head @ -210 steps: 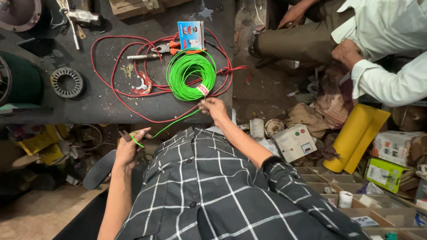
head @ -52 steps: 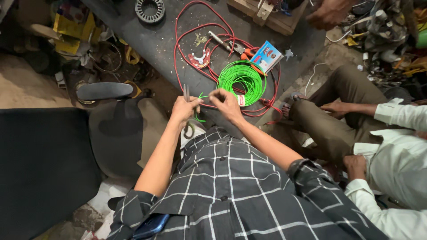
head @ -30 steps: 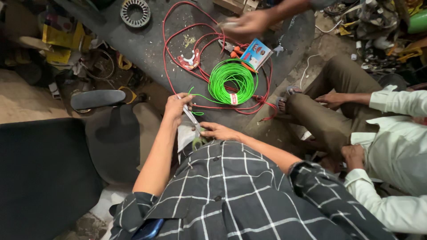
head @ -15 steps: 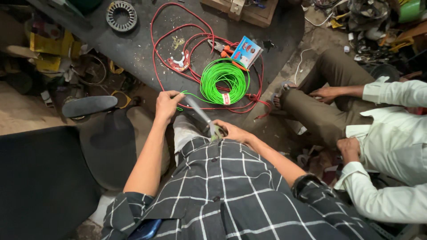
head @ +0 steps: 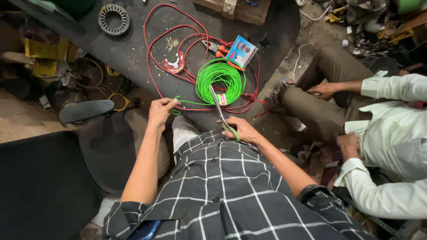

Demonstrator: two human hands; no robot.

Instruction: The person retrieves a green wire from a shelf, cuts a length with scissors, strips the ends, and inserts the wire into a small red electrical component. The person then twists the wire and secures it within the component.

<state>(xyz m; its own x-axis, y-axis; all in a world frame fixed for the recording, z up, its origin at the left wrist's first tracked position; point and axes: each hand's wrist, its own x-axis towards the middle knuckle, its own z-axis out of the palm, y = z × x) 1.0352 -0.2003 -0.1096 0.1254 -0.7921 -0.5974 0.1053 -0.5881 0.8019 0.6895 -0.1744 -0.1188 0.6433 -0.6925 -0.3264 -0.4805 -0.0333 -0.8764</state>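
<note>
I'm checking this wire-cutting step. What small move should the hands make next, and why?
Probably bring the green-handled scissors in the right hand across the thin green wire and snip. The left hand pinches that wire's free end, the strand runs toward the green wire coil, and the blades lie beside it.

A red wire is looped across the dark bench, with a ribbed metal ring near its far edge. A small blue box is seen beside orange-handled pliers. A seated co-worker is seen alongside.
</note>
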